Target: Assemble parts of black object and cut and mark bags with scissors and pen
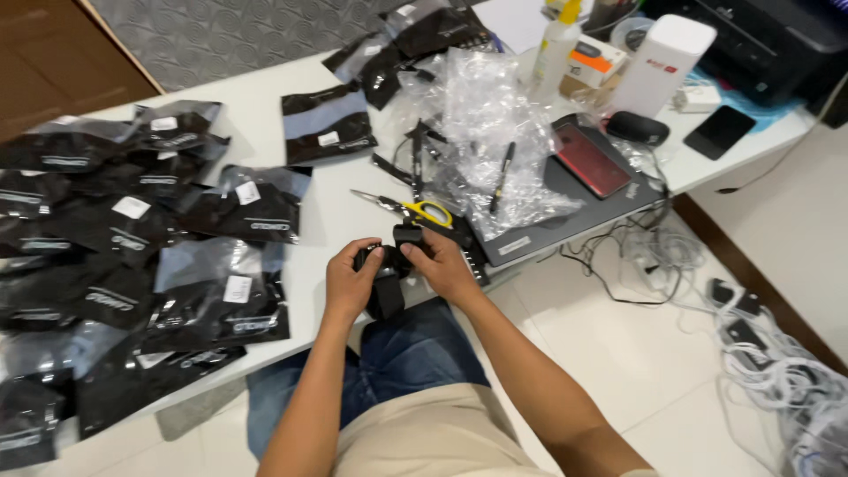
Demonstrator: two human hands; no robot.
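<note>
Hands meet at the table edge (291, 291), left hand (352, 281) and right hand (442, 263) both closed around a small black strapped device (389, 265), mid-handling I judge, yellow-handled scissors (415, 208) at twelve o'clock, black pouches (141, 265) at nine.

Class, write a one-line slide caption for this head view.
Both hands, left hand and right hand, grip a black strap beside yellow-handled scissors.
</note>
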